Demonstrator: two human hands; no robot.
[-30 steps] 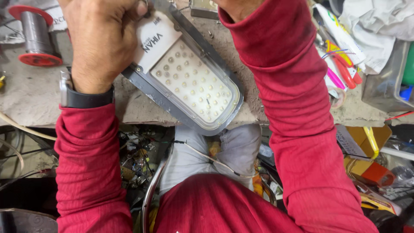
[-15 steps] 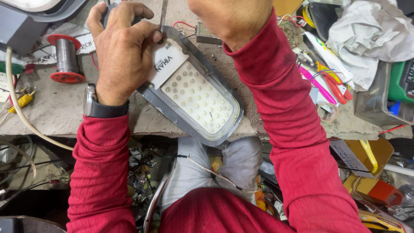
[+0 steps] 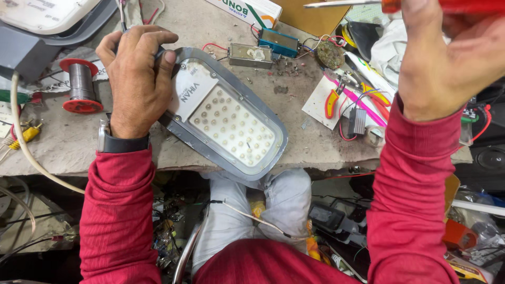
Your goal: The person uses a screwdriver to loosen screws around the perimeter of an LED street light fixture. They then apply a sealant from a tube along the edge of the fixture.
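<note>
- Far left on the bench I see a solder spool with red flanges, standing well clear of my work; a pale cable curves past it toward the bench edge.
- My left hand is clamped over the narrow upper-left end of the grey LED lamp housing, fingers curled down on its rim, wrist (with a watch on it) pointing back toward me.
- The lamp lies flat on the bench, its long axis running diagonally from upper left under that hand down to lower right, where the rounded end just overhangs the bench edge above my knees. The lens with its grid of LEDs faces up.
- So the left hand is the one on the lamp; the right is well apart from it, up and to the right.
- My right hand is raised high, closed around a red-handled screwdriver whose shaft points left, roughly level, above the clutter (not touching anything).
- Beyond the lamp sit a small driver box, pliers with red-and-yellow grips and loose wiring.
</note>
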